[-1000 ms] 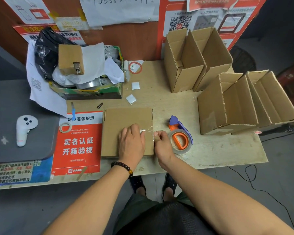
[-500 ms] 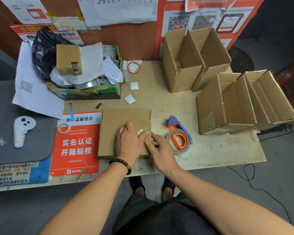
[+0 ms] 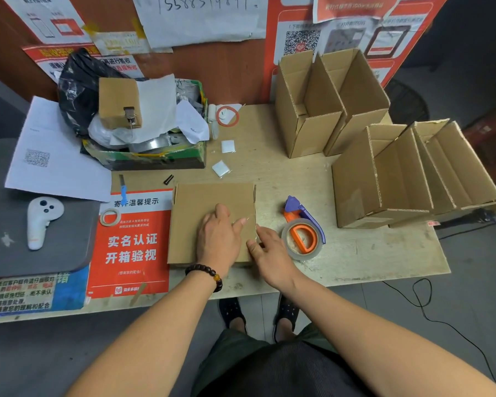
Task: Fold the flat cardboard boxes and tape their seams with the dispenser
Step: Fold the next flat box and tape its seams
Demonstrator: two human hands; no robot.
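- A pale plywood table [image 3: 355, 253] stands against a poster-covered wall.
- The left hand [image 3: 218, 239] lies flat, fingers spread, pressing the cardboard box [image 3: 201, 204].
- The right hand [image 3: 269, 253], fingers extended, touches the box's right edge at its taped seam.
- The tape dispenser [image 3: 302, 233] sits just beside the right hand, at 3 o'clock.
- Four folded boxes [image 3: 384, 179] stand at 1 to 2 o'clock.

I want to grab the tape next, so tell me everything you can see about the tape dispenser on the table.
The tape dispenser lies on its side on the pale table, just right of the box being taped. It has an orange D-shaped handle inside a roll of clear tape, with a purple guard at its far end. Neither hand holds it; the right hand is just beside the roll, and whether it touches is unclear.
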